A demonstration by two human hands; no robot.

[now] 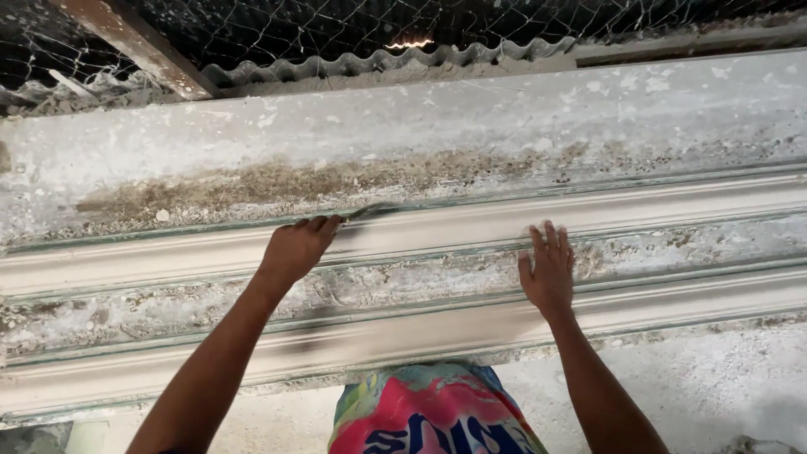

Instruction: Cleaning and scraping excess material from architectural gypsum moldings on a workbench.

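At the far left, a rusty beam slanted down behind wire mesh, above the edge of a corrugated sheet. Below them ran a long, plaster-crusted worktop, streaked with a brownish, gritty band along its middle.

Two long white moulded strips lay lengthwise across the worktop, one behind the other. The left hand rested on the farther strip, fingers curled shut around a thin flat blade whose tip pointed right and lay against the strip's upper edge. How much of the tool sat inside the grip could not be told.

Further right, the right hand lay open and flat, fingers spread and pointing away, pressed on the rough channel between the two strips, its fingertips touching the farther strip. It held nothing. The nearer strip ran just under both wrists.

Below, between the forearms, showed brightly coloured clothing in pink, green and blue, with a pale dusty floor at right.
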